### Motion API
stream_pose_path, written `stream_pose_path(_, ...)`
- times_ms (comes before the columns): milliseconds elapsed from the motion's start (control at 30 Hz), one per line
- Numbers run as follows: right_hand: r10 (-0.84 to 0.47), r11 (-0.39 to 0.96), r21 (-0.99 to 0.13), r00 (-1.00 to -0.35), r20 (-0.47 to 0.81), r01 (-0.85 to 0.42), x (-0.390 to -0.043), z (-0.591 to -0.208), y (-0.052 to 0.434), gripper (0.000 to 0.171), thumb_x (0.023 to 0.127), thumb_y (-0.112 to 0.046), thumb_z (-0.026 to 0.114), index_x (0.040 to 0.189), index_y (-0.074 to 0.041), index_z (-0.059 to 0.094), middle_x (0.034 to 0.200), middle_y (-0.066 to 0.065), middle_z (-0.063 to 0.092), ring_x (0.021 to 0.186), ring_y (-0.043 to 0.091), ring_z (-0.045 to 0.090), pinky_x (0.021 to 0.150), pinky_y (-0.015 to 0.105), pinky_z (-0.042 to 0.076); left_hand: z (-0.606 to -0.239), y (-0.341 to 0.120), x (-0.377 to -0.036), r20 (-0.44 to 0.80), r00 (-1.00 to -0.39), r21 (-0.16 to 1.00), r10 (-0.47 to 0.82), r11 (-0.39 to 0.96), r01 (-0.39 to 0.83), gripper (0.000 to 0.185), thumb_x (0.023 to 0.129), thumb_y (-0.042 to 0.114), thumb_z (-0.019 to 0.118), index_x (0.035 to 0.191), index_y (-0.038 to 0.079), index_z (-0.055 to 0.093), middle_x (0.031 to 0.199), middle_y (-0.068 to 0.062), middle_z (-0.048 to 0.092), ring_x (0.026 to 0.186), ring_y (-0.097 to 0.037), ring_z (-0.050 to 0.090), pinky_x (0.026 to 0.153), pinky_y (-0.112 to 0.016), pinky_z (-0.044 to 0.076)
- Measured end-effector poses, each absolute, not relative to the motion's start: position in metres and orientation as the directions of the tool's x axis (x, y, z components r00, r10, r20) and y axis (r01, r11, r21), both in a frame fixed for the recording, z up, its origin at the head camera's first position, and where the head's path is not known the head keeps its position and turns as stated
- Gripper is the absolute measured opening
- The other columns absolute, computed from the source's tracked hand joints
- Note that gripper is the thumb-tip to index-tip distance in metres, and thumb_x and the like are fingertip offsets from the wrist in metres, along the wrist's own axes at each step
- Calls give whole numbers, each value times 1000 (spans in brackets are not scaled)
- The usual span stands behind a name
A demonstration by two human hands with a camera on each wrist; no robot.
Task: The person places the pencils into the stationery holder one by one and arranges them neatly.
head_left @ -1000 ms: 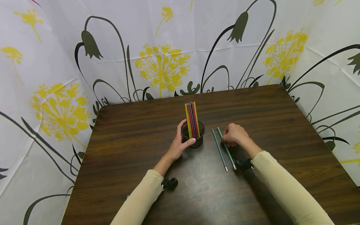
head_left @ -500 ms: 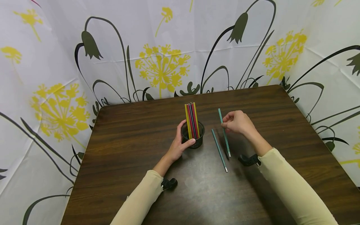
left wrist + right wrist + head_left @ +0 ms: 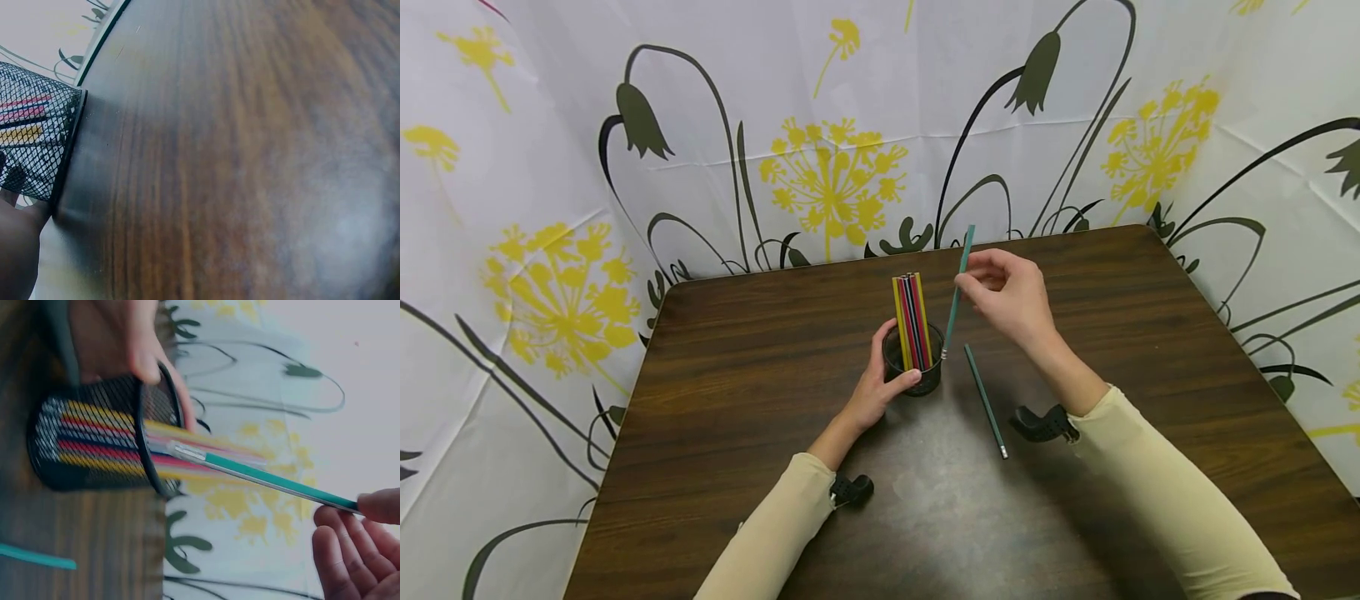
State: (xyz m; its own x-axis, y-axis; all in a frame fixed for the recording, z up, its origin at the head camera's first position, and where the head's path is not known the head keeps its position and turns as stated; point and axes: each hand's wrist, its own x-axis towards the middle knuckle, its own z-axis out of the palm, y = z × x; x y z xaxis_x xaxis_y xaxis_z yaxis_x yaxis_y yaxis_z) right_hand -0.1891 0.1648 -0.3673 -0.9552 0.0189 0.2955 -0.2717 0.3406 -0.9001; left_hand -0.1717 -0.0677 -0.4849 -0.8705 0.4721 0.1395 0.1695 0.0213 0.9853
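Observation:
A black mesh pencil cup [image 3: 929, 379] stands upright on the table, with several yellow, red and dark pencils [image 3: 912, 321] leaning inside it. My left hand [image 3: 877, 383] grips the cup's side, thumb at the front near the rim. Between thumb and fingertips, my right hand [image 3: 1011, 296] pinches a green pencil [image 3: 958, 287], held steeply with its eraser end down. In the right wrist view that eraser end [image 3: 181, 450] overlaps the cup's rim. A second green pencil [image 3: 985, 400] lies on the table to the right of the cup.
The dark wood-grain table [image 3: 760, 367] runs back to a white curtain [image 3: 865, 100] with yellow and grey flower prints. A black camera mount sits on each wrist, the right one [image 3: 1043, 423] close above the table near the lying pencil.
My right hand has lifted one green pencil off the table, carried it up and left, and tilted it toward the cup. My left hand has stayed on the cup.

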Motion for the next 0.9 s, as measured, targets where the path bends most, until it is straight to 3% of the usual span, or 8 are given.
stream_pose_path(300,-64,421,-812,-906,417,-404,-184,-392,131,19,89,-10,73,106,-2,69,89,7,72,75,17,69,67,30,54,-487,-68,-174,135,-868,988,478,3,156,82,94,5,60,155,11,6,154,-20,22,139,-38,26,111,-62,16)
stream_pose_path(467,-112,444,-802,-913,393,-400,-182,-406,124,20,89,-11,72,107,-2,68,90,6,72,74,16,69,66,34,55,-487,-67,-173,131,-869,988,478,5,152,82,94,4,60,155,9,5,156,-19,18,140,-37,24,111,-61,16)
stream_pose_path(900,-172,515,-777,-931,321,-363,-182,-425,113,16,89,-12,72,104,-6,69,89,3,71,71,12,67,64,32,54,-486,-68,-173,126,-873,985,472,41,165,81,95,7,60,155,10,5,156,-18,18,141,-36,23,111,-61,16)
